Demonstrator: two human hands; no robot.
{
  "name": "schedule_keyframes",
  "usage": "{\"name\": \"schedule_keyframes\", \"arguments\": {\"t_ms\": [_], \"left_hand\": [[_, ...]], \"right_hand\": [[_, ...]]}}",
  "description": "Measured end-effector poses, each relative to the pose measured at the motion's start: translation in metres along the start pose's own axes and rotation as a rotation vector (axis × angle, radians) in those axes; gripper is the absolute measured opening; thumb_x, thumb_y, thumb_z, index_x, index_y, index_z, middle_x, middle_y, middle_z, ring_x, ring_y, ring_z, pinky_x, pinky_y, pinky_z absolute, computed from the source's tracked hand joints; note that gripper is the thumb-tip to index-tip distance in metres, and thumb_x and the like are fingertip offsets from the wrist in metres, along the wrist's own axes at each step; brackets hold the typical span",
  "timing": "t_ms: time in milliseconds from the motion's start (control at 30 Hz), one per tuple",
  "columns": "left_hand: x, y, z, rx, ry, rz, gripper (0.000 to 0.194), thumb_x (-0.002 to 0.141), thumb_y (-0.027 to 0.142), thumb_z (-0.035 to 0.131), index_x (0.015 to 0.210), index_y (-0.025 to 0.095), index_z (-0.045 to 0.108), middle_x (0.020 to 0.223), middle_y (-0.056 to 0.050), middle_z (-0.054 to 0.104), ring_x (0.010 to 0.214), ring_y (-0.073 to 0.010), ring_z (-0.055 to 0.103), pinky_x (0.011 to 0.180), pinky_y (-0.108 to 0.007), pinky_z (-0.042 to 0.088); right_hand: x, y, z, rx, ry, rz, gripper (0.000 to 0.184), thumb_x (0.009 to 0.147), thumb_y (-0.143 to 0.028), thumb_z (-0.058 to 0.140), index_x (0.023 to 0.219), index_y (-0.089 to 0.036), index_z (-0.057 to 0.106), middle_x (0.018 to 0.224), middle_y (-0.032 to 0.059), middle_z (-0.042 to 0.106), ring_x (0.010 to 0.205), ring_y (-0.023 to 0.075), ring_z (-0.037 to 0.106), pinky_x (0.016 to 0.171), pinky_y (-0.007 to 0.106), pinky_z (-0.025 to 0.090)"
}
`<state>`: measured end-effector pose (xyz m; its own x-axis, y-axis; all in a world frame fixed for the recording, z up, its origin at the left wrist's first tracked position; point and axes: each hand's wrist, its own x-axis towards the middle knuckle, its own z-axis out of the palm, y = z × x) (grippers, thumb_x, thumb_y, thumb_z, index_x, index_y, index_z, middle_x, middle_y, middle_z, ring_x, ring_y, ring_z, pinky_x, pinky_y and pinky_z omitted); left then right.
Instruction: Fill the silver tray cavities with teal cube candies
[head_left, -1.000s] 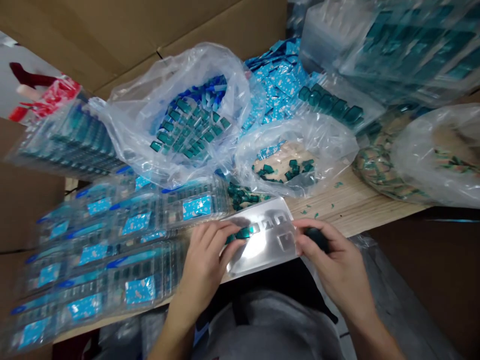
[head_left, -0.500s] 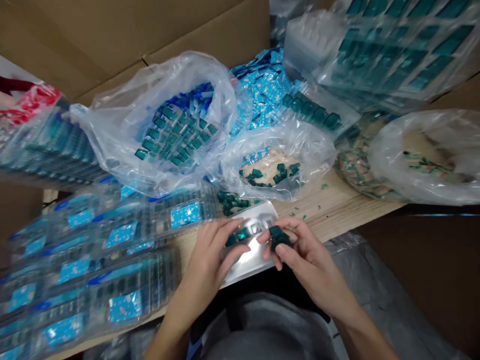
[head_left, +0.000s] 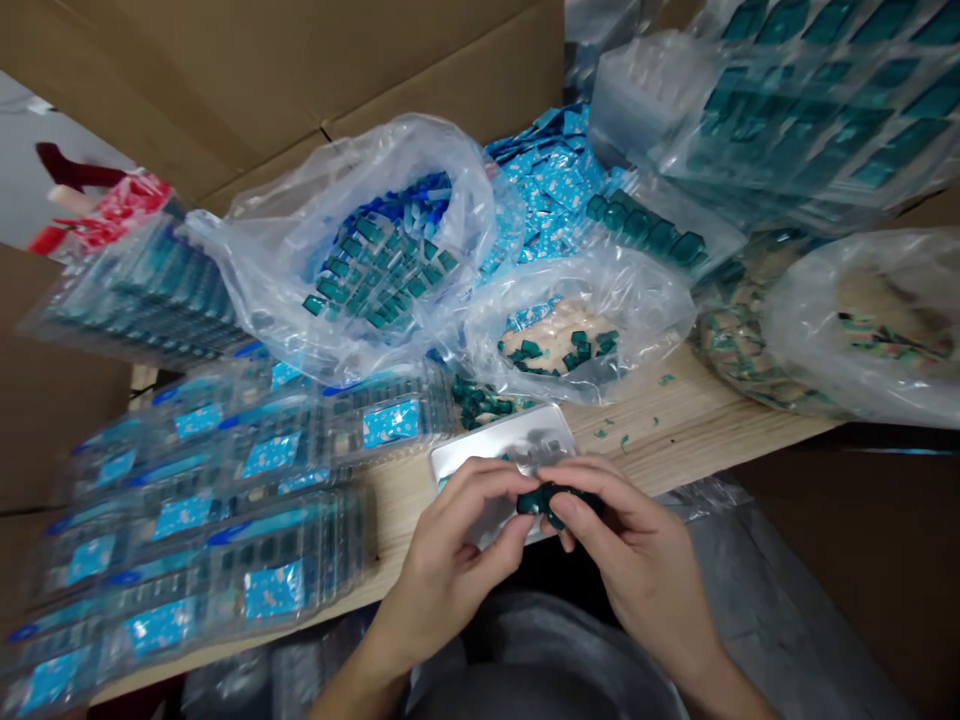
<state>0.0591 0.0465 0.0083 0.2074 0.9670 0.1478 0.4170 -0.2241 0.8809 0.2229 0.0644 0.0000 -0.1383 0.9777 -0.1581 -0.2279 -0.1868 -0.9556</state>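
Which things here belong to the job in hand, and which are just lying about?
Likely part of the job:
dark green pieces, between left hand and right hand
silver tray beneath them
clear packs holding blue packets

Seemingly just lying about:
green scraps on the table
cardboard behind

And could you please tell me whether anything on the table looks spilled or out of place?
Small green scraps lie scattered on the wooden tabletop, right of the silvery tray; they look stray, loose outside the clear bag.
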Motion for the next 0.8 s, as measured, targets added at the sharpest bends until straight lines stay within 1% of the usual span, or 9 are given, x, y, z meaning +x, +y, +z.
{"name": "schedule_keyframes", "arguments": {"t_ms": [67,200,267,367,433,500,633,733,800], "left_hand": [[-0.001,0.001,0.002,-0.054,0.038,-0.04,0.02,0.092,0.012,0.057,0.107,0.025,0.06,0.099,-0.004,0.062,0.094,-0.0161,0.061,0.081,-0.025,0.052],[-0.001,0.004,0.006,-0.127,0.084,-0.084,0.018,0.09,0.011,0.057,0.101,0.025,0.059,0.091,0.0,0.061,0.086,-0.0127,0.061,0.077,-0.019,0.051],[-0.001,0.004,0.009,-0.126,0.109,-0.082,0.02,0.089,0.009,0.056,0.1,0.025,0.059,0.09,0.001,0.06,0.085,-0.0112,0.06,0.077,-0.017,0.05],[-0.003,0.003,0.012,-0.067,0.159,-0.045,0.025,0.088,0.006,0.055,0.102,0.026,0.058,0.093,0.002,0.059,0.089,-0.0101,0.059,0.082,-0.015,0.048],[-0.006,0.003,0.014,-0.033,0.169,-0.004,0.025,0.089,0.006,0.055,0.104,0.025,0.057,0.094,0.001,0.058,0.092,-0.0101,0.058,0.084,-0.015,0.047],[-0.008,0.003,0.015,-0.019,0.159,0.033,0.023,0.089,0.007,0.055,0.104,0.024,0.057,0.095,0.001,0.057,0.092,-0.0105,0.057,0.085,-0.016,0.047],[-0.012,0.004,0.016,0.0,0.177,0.085,0.021,0.09,0.009,0.056,0.106,0.023,0.057,0.096,0.0,0.058,0.091,-0.0113,0.058,0.084,-0.017,0.047],[-0.013,0.004,0.018,0.014,0.195,0.108,0.021,0.09,0.008,0.057,0.106,0.023,0.057,0.095,-0.001,0.059,0.09,-0.0122,0.058,0.083,-0.019,0.048],[-0.014,0.004,0.019,0.013,0.197,0.113,0.02,0.09,0.009,0.057,0.104,0.022,0.057,0.094,-0.002,0.059,0.089,-0.0135,0.059,0.081,-0.021,0.049]], "right_hand": [[0.0,0.0,0.002,-0.013,0.035,-0.048,0.01,0.084,-0.022,0.068,0.087,-0.028,0.077,0.085,0.0003,0.07,0.054,0.0087,0.055,0.05,0.021,0.05],[0.001,0.0,0.002,0.069,-0.032,0.001,0.01,0.085,-0.023,0.067,0.086,-0.028,0.075,0.077,-0.0012,0.068,0.054,0.0087,0.058,0.046,0.019,0.049],[0.0,-0.001,0.002,0.05,-0.034,-0.004,0.011,0.086,-0.023,0.066,0.085,-0.028,0.076,0.077,-0.0013,0.069,0.056,0.0092,0.059,0.046,0.018,0.049],[-0.003,-0.002,0.002,-0.093,0.043,-0.149,0.016,0.087,-0.018,0.065,0.088,-0.029,0.076,0.082,-0.0007,0.071,0.067,0.0111,0.062,0.053,0.019,0.05],[-0.004,-0.004,0.002,-0.115,0.071,-0.205,0.018,0.087,-0.016,0.064,0.089,-0.029,0.076,0.084,-0.0006,0.071,0.071,0.0111,0.062,0.055,0.018,0.05],[-0.004,-0.005,0.0,-0.007,0.035,-0.136,0.016,0.087,-0.019,0.066,0.087,-0.03,0.077,0.081,-0.0017,0.07,0.064,0.0088,0.061,0.051,0.015,0.049],[-0.004,-0.003,-0.004,0.26,-0.056,0.089,0.007,0.086,-0.033,0.071,0.085,-0.03,0.078,0.073,-0.0037,0.069,0.05,0.0025,0.053,0.048,0.011,0.045],[-0.005,-0.002,-0.004,0.379,-0.036,0.164,0.009,0.081,-0.036,0.076,0.083,-0.028,0.079,0.072,-0.0028,0.068,0.05,0.0018,0.051,0.048,0.011,0.043],[-0.004,-0.003,-0.002,0.479,-0.021,0.214,0.012,0.076,-0.037,0.08,0.079,-0.026,0.079,0.068,-0.0027,0.066,0.048,0.0011,0.048,0.046,0.01,0.04]]}}
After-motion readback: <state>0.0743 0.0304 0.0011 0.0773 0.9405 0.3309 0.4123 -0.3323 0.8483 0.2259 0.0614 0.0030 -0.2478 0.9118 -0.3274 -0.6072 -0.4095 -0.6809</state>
